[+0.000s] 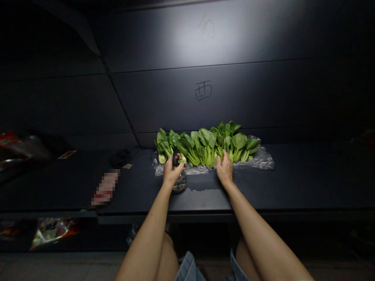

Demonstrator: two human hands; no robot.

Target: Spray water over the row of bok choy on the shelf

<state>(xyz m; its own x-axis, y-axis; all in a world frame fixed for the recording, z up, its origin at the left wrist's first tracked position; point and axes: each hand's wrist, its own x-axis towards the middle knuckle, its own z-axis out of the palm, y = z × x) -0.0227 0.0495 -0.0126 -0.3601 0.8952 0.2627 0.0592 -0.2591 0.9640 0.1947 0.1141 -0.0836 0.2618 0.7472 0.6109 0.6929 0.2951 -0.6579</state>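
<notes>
A row of green bok choy [205, 146] lies on crumpled clear plastic film [260, 160] on a dark shelf [140, 187]. My left hand [172, 171] is shut around a clear spray bottle [179, 182] with a black trigger head, close to the front of the row. My right hand [224, 168] is at the pale stems of the bok choy, its fingertips touching them. I cannot tell whether it grips them.
A dark panel wall behind the shelf carries a handwritten character [203, 91]. To the left on the shelf lie a dark object [120, 158] and a pixelated label [105, 187]. Colourful packages [52, 233] sit below the shelf at lower left.
</notes>
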